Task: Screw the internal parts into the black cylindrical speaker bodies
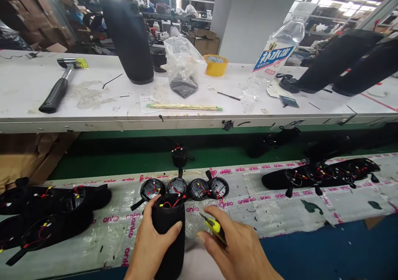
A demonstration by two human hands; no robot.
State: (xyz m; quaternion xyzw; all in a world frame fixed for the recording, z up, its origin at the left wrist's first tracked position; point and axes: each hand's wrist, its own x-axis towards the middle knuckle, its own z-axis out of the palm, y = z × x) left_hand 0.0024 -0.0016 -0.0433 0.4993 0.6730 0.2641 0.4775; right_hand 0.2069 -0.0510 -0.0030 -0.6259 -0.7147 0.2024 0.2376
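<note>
Left hand (pixel 149 238) wraps around a black cylinder (pixel 169 259), which stands upright near the front edge of the desk (pixel 280 213), its open top showing red and yellow wires (pixel 171 204). Right hand (pixel 239 247) sits just beside it, thumb and fingers pinched on a yellow-handled tool (pixel 216 228), perhaps a small screwdriver, though its tip is hard to make out. The cylinder looks light and fairly stiff under its matte covering, so the middle of the body seems the place to grip, well below the thin wires, which look easily snagged. Four round caps (pixel 199 188) sit in a row just past the hands, close enough to catch a careless swing. More cylinders (pixel 52 201) lie toward the desk's left edge and others (pixel 320 174) toward its right, with a stretch of taped film between them and the right hand
</note>
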